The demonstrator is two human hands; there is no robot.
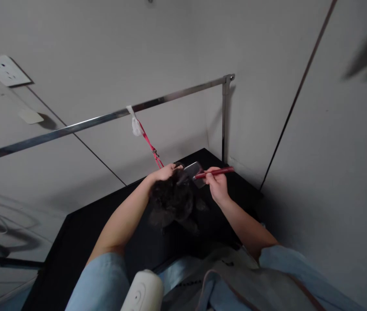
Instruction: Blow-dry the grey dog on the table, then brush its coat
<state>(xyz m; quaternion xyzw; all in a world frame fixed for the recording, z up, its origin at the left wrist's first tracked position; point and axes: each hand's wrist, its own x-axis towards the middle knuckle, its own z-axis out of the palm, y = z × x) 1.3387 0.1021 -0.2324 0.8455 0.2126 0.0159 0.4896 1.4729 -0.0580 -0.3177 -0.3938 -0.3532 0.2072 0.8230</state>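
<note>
A small dark-furred dog (172,196) is on the black table (144,246), its head end towards the wall; its face is not visible. My left hand (166,172) is closed at the far left of its head, with the fingertips partly hidden in the fur. In my right hand (217,186), the fingers are wrapped round the red handle of a slicker brush (219,171). The flat head of the brush is against or just beside the fur, close to my left fingers. A pink lead (148,141) runs down to the dog near my left hand.
A metal bar (99,119) on an upright post (224,121) spans the table's far side. A white tie (135,125) holds the lead to it. Walls stand close behind and right, with a socket (6,70) at left. A white rounded device (142,291) sits below my chest.
</note>
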